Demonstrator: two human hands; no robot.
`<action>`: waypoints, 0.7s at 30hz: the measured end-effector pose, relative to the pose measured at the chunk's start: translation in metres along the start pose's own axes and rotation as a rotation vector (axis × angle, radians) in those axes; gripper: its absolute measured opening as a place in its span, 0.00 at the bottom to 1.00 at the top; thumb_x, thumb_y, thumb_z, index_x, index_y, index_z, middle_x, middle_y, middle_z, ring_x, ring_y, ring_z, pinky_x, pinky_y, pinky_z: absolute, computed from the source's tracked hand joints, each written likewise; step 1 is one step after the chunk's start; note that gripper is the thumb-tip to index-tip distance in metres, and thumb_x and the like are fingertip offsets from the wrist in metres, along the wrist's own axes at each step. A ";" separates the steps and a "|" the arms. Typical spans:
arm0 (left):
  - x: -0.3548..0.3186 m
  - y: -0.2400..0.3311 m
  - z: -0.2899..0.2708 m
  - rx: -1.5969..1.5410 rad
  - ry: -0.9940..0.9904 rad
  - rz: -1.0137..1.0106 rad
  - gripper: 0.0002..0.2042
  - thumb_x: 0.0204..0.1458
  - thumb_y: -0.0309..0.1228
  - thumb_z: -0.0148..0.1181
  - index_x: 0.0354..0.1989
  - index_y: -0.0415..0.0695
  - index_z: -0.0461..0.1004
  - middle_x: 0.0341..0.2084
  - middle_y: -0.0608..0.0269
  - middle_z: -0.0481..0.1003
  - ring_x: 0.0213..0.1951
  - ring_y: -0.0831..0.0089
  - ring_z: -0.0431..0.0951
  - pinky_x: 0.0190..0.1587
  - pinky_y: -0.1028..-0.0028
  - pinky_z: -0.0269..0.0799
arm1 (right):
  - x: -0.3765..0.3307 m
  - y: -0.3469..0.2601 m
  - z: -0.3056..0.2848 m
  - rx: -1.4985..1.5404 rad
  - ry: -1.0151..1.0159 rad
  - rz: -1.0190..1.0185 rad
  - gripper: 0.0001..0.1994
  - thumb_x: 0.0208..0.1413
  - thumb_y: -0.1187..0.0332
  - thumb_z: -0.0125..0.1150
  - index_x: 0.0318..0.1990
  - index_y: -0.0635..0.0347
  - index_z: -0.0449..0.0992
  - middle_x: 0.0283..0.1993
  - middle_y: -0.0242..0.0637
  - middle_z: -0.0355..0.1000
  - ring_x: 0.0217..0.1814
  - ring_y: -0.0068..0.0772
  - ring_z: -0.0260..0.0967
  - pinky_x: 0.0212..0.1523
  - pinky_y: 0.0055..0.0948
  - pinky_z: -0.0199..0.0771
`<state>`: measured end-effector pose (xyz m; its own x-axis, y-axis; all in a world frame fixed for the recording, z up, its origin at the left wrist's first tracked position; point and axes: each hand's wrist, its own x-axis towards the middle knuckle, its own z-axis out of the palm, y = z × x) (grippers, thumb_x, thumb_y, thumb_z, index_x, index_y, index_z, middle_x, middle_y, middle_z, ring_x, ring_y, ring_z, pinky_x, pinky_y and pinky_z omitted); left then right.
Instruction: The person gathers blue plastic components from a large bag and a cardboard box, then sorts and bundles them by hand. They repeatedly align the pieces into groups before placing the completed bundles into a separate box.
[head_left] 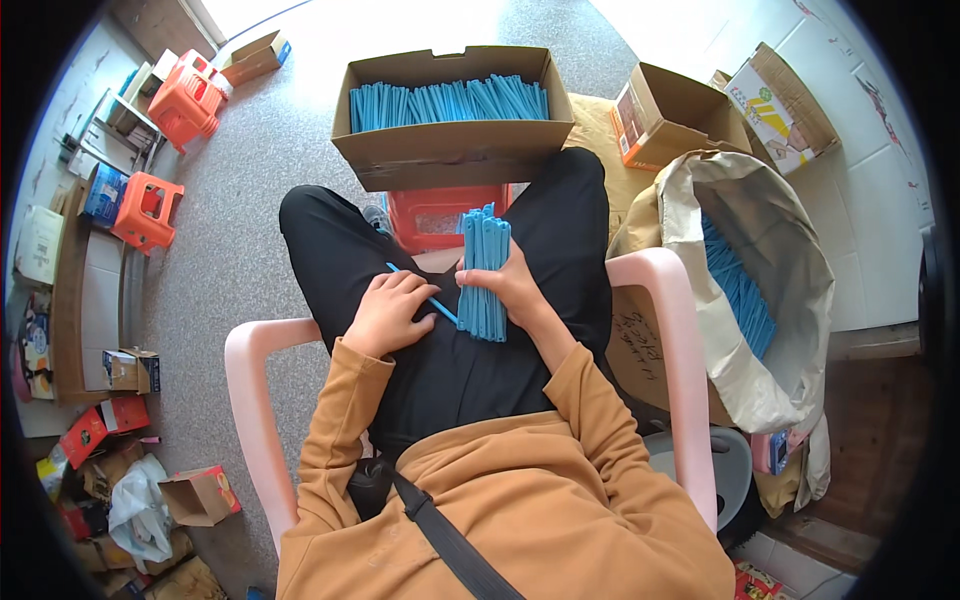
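Note:
My right hand (509, 281) is wrapped around an upright bundle of thin blue plastic sticks (486, 245) in front of my lap. Over my left thigh, my left hand (388, 312) is closed on a single blue stick (444, 310). That stick slants under the fingers, its lower end close to the bundle's lower part; whether they touch I cannot tell. Beyond my knees, a brown cardboard box (455, 160) holds many more blue sticks standing in a row. It rests on a red plastic stool (447, 215).
A large pale sack (690, 200) with more blue sticks stands open at my right. Behind it is an open carton (690, 115). Pink chair armrests (655, 265) flank me. Red stools (150, 212), small boxes (200, 497) and a white plastic bag (142, 510) are at the left.

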<state>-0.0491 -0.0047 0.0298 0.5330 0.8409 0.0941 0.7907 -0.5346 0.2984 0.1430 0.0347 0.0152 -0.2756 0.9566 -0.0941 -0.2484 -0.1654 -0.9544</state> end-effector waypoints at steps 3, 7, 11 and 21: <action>-0.002 -0.007 -0.001 -0.101 0.012 0.044 0.12 0.39 0.29 0.57 0.36 0.49 0.74 0.35 0.64 0.68 0.43 0.66 0.67 0.43 0.70 0.62 | -0.001 0.000 -0.002 0.047 -0.002 0.035 0.19 0.36 0.76 0.63 0.38 0.61 0.64 0.30 0.37 0.69 0.32 0.29 0.70 0.36 0.28 0.71; -0.001 0.004 -0.017 0.198 0.130 -0.124 0.11 0.40 0.26 0.57 0.36 0.50 0.75 0.30 0.63 0.67 0.37 0.67 0.69 0.39 0.70 0.65 | -0.006 -0.009 -0.006 0.158 -0.014 0.081 0.18 0.35 0.73 0.63 0.37 0.61 0.65 0.30 0.37 0.68 0.31 0.30 0.70 0.35 0.29 0.72; 0.003 0.014 -0.010 -0.132 0.206 -0.118 0.09 0.44 0.26 0.55 0.35 0.45 0.75 0.27 0.59 0.72 0.32 0.65 0.73 0.34 0.72 0.69 | -0.005 -0.007 -0.008 0.148 -0.040 0.085 0.17 0.35 0.72 0.63 0.35 0.60 0.66 0.29 0.36 0.68 0.30 0.30 0.70 0.35 0.29 0.72; 0.015 0.027 0.020 -1.076 0.275 -0.345 0.10 0.49 0.22 0.52 0.40 0.38 0.69 0.29 0.56 0.75 0.28 0.71 0.77 0.32 0.77 0.71 | -0.009 -0.010 -0.007 0.202 -0.088 0.059 0.15 0.35 0.71 0.64 0.34 0.60 0.69 0.29 0.34 0.69 0.31 0.27 0.70 0.36 0.26 0.72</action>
<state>-0.0139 -0.0078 0.0201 0.1512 0.9884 0.0144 0.1463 -0.0368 0.9886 0.1540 0.0297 0.0240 -0.3728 0.9207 -0.1150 -0.4075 -0.2738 -0.8712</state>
